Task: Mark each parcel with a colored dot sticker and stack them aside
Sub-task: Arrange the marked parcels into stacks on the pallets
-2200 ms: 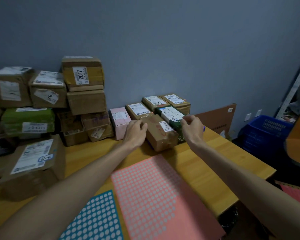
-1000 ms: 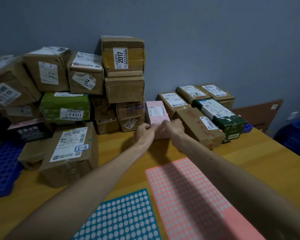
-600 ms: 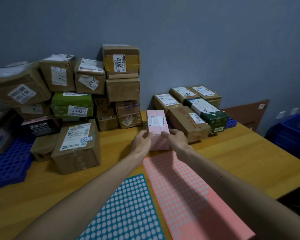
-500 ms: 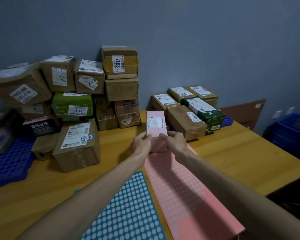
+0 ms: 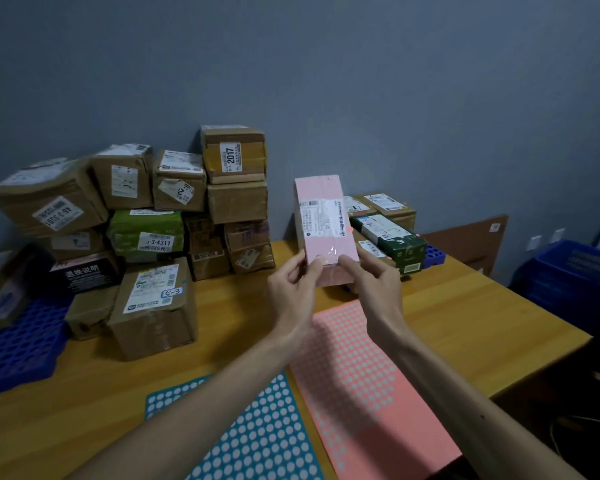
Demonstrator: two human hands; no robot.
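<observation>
Gripping the pink parcel (image 5: 323, 223) by its lower end with left hand (image 5: 293, 289) and right hand (image 5: 374, 282), thumbs on its front; holding it upright above the table (image 5: 465, 306), at twelve o'clock from the pink sticker sheet (image 5: 361, 375). Could tip or slip: low hold, glossy tape.

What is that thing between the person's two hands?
A pink parcel, held above the table; the left hand and right hand grip its lower end, as the head view shows.
</observation>
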